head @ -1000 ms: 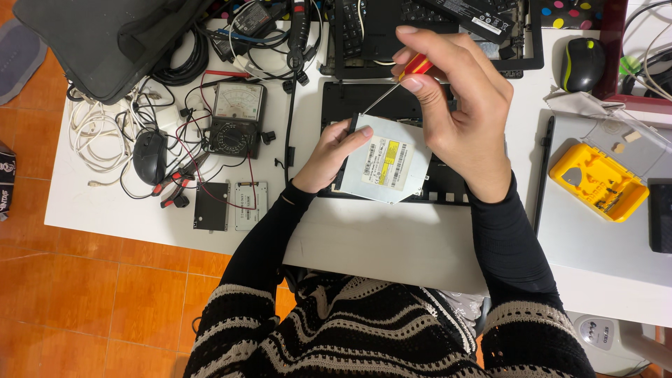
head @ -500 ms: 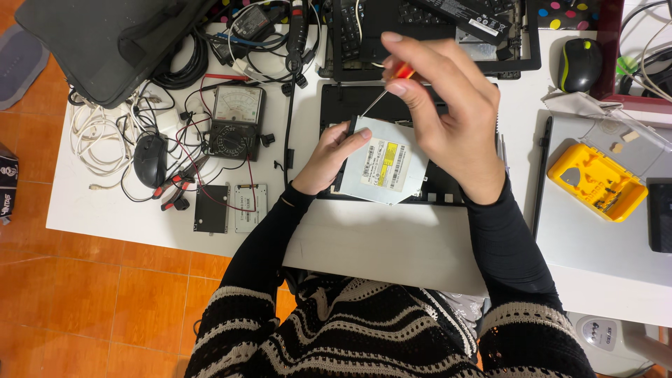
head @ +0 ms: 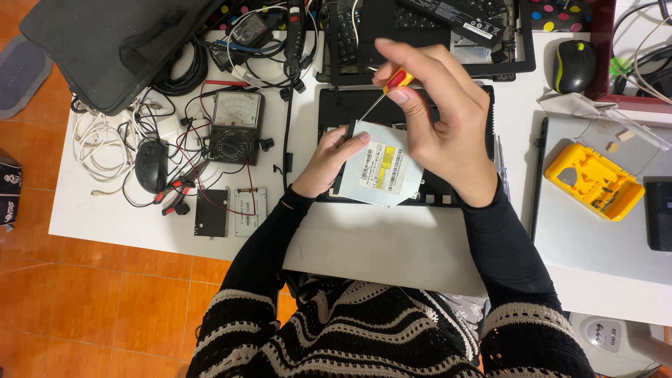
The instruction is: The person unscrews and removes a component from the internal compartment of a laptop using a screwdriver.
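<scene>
A flat silver disc drive (head: 381, 168) is held in the middle of the scene, tilted up off the open black laptop base (head: 336, 105) lying on the white surface (head: 392, 245). It is gripped at its left edge by the left hand (head: 329, 162), the fingers closed around that edge with the thumb laid on top, so that the drive is steadied and its far left corner is kept within reach. A small screwdriver (head: 381, 94) with a red and yellow handle is pinched between the fingers of the right hand (head: 441, 122), and its thin shaft is angled down so that the tip meets that far left corner. To the left, a meter with a dial (head: 234, 126), a black mouse (head: 150, 164) and tangled white cables (head: 98, 140) are spread out. To the right, a yellow bit case (head: 591, 182) is left open, within reach of the right hand.
</scene>
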